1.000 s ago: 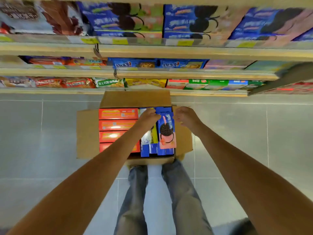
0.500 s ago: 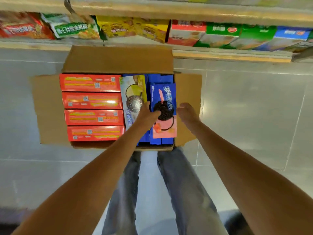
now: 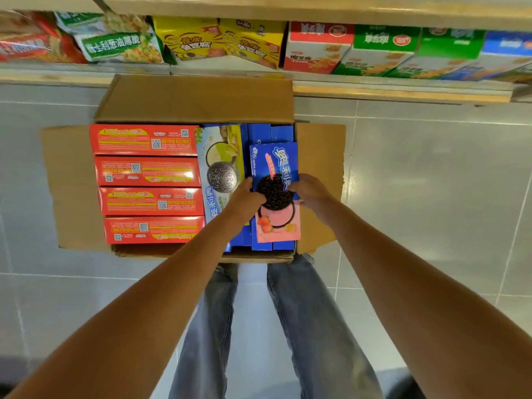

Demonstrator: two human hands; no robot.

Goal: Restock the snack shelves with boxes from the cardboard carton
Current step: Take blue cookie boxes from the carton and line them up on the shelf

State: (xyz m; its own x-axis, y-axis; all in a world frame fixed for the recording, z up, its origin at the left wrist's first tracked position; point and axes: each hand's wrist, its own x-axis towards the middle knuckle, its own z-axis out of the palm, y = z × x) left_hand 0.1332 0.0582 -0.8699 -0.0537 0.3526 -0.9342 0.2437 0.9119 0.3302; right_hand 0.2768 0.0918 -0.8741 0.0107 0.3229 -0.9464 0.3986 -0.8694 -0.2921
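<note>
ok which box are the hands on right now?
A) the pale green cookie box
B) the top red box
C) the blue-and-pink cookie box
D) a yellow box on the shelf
C: the left hand and the right hand grip the blue-and-pink cookie box by its two long edges, at the right side of the cardboard carton.

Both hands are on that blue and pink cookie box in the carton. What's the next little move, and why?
Probably lift the strawberry Oreo box straight up out of the cardboard carton. The left hand and right hand grip its two long edges, it lies flat on top of the upright blue boxes, and the snack shelf stands just beyond the carton.
</note>
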